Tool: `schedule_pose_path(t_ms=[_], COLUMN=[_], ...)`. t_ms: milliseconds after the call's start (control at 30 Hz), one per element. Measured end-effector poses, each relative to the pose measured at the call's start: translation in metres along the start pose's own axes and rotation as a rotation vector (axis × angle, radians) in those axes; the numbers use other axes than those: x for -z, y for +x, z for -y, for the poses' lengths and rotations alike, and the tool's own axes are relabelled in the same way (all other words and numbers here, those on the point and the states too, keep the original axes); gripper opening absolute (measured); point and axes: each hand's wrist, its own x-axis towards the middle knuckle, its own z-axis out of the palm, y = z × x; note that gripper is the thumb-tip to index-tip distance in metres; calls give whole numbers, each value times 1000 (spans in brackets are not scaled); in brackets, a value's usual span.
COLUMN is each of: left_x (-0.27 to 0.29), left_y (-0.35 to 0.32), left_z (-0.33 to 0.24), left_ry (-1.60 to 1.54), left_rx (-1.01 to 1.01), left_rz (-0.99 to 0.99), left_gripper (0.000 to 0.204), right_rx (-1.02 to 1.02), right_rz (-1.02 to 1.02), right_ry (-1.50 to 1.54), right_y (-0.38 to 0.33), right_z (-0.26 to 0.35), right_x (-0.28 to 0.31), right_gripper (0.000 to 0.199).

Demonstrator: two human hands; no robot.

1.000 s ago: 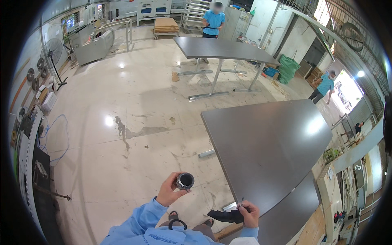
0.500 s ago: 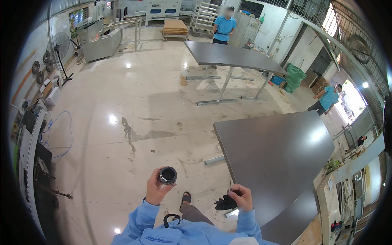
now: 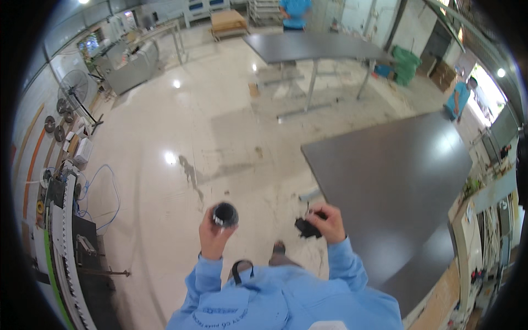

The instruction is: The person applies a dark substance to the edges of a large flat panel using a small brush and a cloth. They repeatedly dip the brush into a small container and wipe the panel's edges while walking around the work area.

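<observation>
Gripping dark round container [image 3: 224, 216] in left hand [image 3: 213, 237], right hand [image 3: 330, 223] pinching limp black item [image 3: 307, 228], grey tabletop [image 3: 390, 187] near right.

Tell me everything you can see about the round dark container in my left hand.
The container is short, round and black or dark grey, with pale, shiny glints on its side that suggest plastic or glass. Its wide mouth is uncovered and tips up toward the camera; the inside is too dark to read. Your left hand grips it, thumb along the near side, holding it above the pale floor.
</observation>
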Motion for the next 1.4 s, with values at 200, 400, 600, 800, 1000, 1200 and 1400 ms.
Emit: schedule_pose_path(t_ms=[200, 400, 600, 800, 1000, 1200, 1400], left_x=[-5, -16, -60, -116, -193, -280, -331], left_y=[-10, -44, -96, -144, -200, -257, -296], left_z=[-1, 36, 29, 25, 19, 30, 52], left_ry=[-134, -309, -329, -286, -300, -69, 32], left_rx=[17, 99, 155, 166, 164, 184, 198], left_rz=[185, 412, 590, 695, 658, 574, 523], left_gripper=[60, 57, 59, 67, 71, 83, 88], right_rx=[-100, -277, -283, -366, -332, -425, -252], right_rz=[-389, -635, -899, -1076, -1130, -1183, -1116], right_ry=[27, -255, -176, -424, -297, -321, -450], right_y=[-111, -262, -357, -412, -471, -476, -449], right_z=[15, 23, 40, 54, 0, -121, -217], right_x=[-16, -21, -2, 62, 171, 295, 358], right_gripper=[14, 19, 18, 19, 15, 14, 14])
